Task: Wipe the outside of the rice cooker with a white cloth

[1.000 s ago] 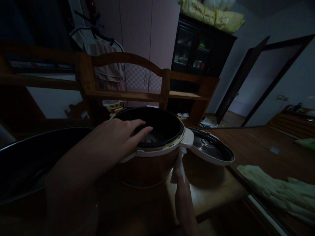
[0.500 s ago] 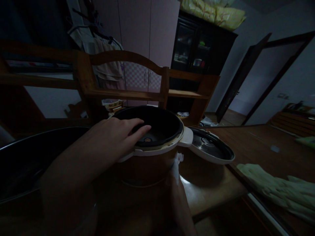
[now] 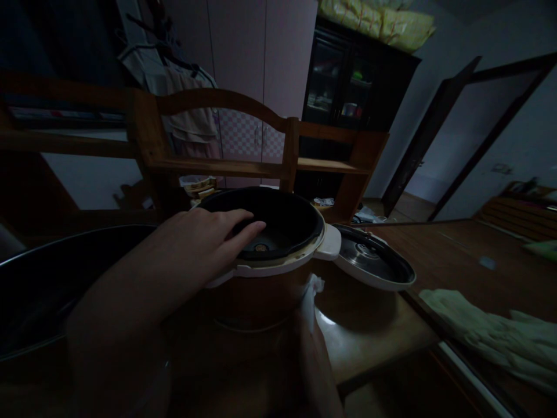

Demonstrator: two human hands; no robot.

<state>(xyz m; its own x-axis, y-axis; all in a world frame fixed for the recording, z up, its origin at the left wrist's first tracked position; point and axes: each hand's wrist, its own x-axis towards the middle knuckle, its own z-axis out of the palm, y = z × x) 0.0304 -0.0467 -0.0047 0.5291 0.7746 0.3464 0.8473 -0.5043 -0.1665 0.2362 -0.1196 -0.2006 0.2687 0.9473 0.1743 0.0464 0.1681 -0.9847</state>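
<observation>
An electric cooker (image 3: 265, 296) with a brownish body, a pale rim and a dark round opening stands uncovered on the table. Across its left rim lies my left hand (image 3: 209, 238), thumb and forefinger stretched apart over the opening; its other fingers are hidden. Low on the right side, my right hand (image 3: 311, 342) presses a crumpled white tissue or cloth (image 3: 311, 293) to the cooker's outer wall. That hand is dim and partly blurred. Beside the cooker on the right, its lid (image 3: 369, 258) rests with the metal inner side up.
A large dark pan-like vessel (image 3: 52, 284) sits at left. The wooden table (image 3: 361, 342) ends at right, near a brown surface with pale green fabric (image 3: 487, 331). Behind the cooker rises a wooden shelf frame (image 3: 217, 165).
My right hand and the white tissue or cloth have shifted slightly down and left along the cooker's wall. My left hand and the cooker stay almost where they were.
</observation>
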